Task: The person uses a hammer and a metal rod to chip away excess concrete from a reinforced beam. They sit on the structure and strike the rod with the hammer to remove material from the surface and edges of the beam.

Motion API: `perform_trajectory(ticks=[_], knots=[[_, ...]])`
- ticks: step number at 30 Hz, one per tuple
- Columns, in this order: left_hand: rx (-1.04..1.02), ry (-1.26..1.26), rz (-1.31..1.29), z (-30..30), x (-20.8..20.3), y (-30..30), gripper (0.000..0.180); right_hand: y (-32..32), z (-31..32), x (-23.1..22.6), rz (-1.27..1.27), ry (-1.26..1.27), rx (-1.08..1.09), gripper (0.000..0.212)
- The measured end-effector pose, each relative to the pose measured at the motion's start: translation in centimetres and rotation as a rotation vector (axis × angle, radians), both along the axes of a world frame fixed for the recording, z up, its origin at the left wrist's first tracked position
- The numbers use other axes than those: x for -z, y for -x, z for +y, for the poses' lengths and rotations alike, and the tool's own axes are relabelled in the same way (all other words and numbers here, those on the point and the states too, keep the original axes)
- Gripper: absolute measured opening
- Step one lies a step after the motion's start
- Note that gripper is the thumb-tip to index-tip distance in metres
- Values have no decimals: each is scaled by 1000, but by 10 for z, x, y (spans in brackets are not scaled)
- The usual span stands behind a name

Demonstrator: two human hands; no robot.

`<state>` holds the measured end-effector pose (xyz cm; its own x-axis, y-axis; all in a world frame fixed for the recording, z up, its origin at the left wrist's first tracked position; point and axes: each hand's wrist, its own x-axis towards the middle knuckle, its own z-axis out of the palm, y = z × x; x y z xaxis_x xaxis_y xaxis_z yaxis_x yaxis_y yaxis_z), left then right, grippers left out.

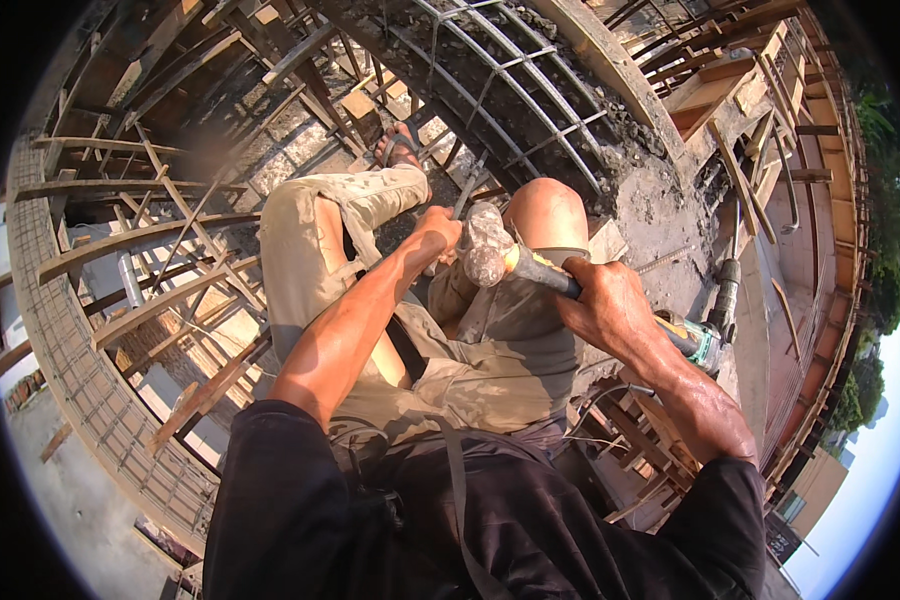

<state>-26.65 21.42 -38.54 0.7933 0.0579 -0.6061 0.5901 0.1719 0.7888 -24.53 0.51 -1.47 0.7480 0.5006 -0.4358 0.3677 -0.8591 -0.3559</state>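
Observation:
My right hand [602, 300] is closed round the dark grip of a hammer [542, 272]. The hammer's head [487, 243], crusted with pale dried cement, is beside my left fist and in front of my bent knee. My left hand [436, 236] is wrapped round a thin grey metal bar [467, 188], which sticks out past the fist toward the concrete edge. Its far tip is hard to make out, and the hammer's head hides part of the area below. To the right of my right forearm, a green and black power drill [708, 340] lies on the concrete.
A curved steel rebar grid [515, 75] runs along the rough concrete [660, 215] ahead. Wooden beams and props [140, 240] crowd the drop on the left, where my sandalled foot [398, 148] rests. Timber formwork [720, 90] stands at the far right.

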Motion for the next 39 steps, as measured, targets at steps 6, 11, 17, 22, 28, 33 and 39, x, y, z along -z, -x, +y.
perform_trajectory(ticks=[6,11,17,22,28,33,39], knots=[[113,-184,243,-2,-76,-19,43,15,-14,-4,36,-10,74,20],[327,-538,93,-6,-73,-12,49,24,-14,-6,49,-29,69,19],[276,-391,275,1,-160,-18,46,30,-20,-3,113,-3,99,20],[218,-551,234,23,-108,-26,43,45,-23,3,145,-51,152,21],[326,-602,147,8,-94,-25,45,59,-27,13,123,-20,160,29],[636,-296,351,6,-148,-9,42,61,-26,20,146,-36,191,29],[574,-650,117,-9,-129,3,34,66,-20,27,129,-46,258,30]])
